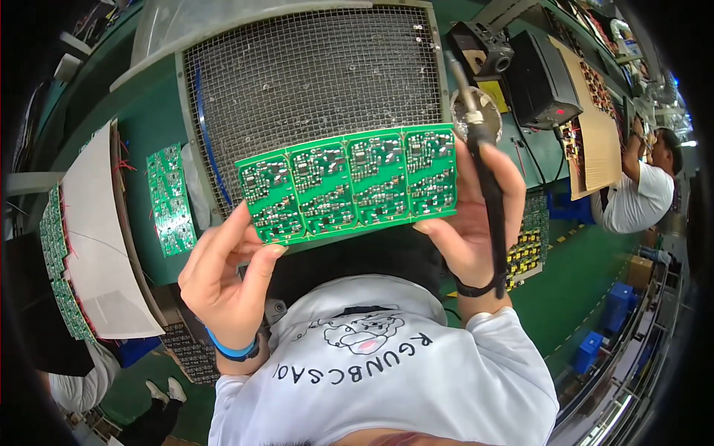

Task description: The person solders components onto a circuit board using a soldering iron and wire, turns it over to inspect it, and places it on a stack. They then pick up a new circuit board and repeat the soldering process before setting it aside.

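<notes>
In front of my chest, a green circuit board panel (349,182) is raised, tilted so its face of small soldered parts shows. My left hand (227,279) is closed on its lower left corner, thumb in front and fingers behind. My right hand (476,238) grips the right end between thumb and fingers. That same hand also carries a soldering iron (491,197); its black handle runs along the palm and its metal tip points up and away, apart from the panel.
Behind the panel lies a framed wire mesh (312,74). A round tin (487,111) and a black box-shaped unit (532,82) stand at right. Another green board panel (169,201) lies left, beside a large pale sheet (104,245). A co-worker (643,186) is at far right.
</notes>
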`<action>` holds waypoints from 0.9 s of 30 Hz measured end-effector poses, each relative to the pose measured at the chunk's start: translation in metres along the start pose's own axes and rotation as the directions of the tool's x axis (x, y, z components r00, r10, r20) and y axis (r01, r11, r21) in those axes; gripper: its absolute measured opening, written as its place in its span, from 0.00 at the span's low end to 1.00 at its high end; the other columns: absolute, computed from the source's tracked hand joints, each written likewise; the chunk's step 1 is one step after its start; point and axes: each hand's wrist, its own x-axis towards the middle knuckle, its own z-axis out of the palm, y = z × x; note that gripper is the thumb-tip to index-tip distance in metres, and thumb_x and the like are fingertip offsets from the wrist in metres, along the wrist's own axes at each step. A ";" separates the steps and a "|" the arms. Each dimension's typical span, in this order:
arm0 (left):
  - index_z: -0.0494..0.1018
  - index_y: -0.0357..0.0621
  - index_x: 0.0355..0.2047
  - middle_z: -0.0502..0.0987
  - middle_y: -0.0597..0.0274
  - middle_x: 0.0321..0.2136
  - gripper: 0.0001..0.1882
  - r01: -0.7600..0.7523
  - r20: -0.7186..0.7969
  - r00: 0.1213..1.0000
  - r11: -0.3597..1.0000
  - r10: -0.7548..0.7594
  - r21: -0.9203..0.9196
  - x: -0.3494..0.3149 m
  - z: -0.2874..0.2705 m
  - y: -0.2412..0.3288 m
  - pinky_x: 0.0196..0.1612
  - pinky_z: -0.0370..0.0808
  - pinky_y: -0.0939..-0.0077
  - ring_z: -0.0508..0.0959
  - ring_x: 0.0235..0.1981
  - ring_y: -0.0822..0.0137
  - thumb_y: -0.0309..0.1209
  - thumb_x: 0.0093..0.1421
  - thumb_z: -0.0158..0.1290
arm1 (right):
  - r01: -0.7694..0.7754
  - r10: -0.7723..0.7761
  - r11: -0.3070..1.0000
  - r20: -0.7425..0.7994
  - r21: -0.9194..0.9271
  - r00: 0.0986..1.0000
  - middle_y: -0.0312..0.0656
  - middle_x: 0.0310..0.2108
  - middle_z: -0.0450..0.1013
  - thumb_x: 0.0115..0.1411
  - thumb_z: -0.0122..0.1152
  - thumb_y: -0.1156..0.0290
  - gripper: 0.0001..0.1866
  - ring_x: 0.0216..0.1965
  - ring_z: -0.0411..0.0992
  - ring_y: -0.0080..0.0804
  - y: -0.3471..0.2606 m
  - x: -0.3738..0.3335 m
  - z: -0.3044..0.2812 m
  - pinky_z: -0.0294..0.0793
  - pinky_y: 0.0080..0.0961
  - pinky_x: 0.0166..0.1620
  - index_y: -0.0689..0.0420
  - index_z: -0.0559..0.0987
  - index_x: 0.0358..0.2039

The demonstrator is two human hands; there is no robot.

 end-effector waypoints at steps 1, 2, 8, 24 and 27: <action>0.76 0.29 0.50 0.79 0.55 0.30 0.26 0.000 -0.008 1.000 1.000 0.000 -0.006 0.000 0.000 -0.003 0.34 0.79 0.81 0.79 0.28 0.72 0.16 0.48 0.66 | -0.085 0.089 0.990 -0.024 0.115 0.996 0.55 0.60 0.64 0.51 0.72 0.81 0.39 0.61 0.66 0.47 -0.002 0.003 0.003 0.76 0.39 0.57 0.63 0.60 0.61; 0.76 0.30 0.50 0.79 0.55 0.30 0.26 -0.002 -0.019 1.000 1.000 0.002 -0.010 0.001 0.000 -0.004 0.34 0.79 0.81 0.79 0.28 0.72 0.16 0.48 0.66 | -0.071 0.074 0.990 -0.014 0.126 0.997 0.55 0.60 0.64 0.51 0.72 0.81 0.39 0.61 0.66 0.47 -0.003 0.003 -0.002 0.76 0.39 0.57 0.63 0.60 0.61; 0.76 0.35 0.51 0.80 0.55 0.32 0.26 -0.072 0.232 0.969 0.997 0.078 -0.034 0.010 0.004 0.004 0.35 0.79 0.78 0.82 0.30 0.69 0.19 0.49 0.66 | -0.565 0.548 0.805 0.139 0.182 0.825 0.51 0.49 0.72 0.59 0.61 0.61 0.27 0.33 0.78 0.36 -0.034 0.016 -0.042 0.79 0.29 0.23 0.64 0.67 0.53; 0.63 0.30 0.61 0.74 0.41 0.45 0.40 0.077 -0.204 0.972 0.668 0.114 0.740 0.030 -0.066 -0.036 0.49 0.73 0.61 0.75 0.45 0.45 0.27 0.49 0.67 | 0.095 0.121 0.610 0.211 -0.787 0.970 0.40 0.55 0.70 0.61 0.64 0.71 0.22 0.58 0.67 0.29 0.066 0.298 -0.126 0.63 0.23 0.60 0.59 0.72 0.55; 0.58 0.29 0.64 0.69 0.36 0.52 0.43 0.160 -0.154 0.986 0.579 -0.060 0.799 0.018 -0.075 -0.058 0.53 0.70 0.58 0.71 0.50 0.41 0.29 0.50 0.66 | 0.134 0.162 0.548 0.262 -0.826 0.951 0.39 0.53 0.71 0.60 0.65 0.73 0.21 0.57 0.67 0.28 0.082 0.304 -0.118 0.64 0.23 0.60 0.59 0.73 0.53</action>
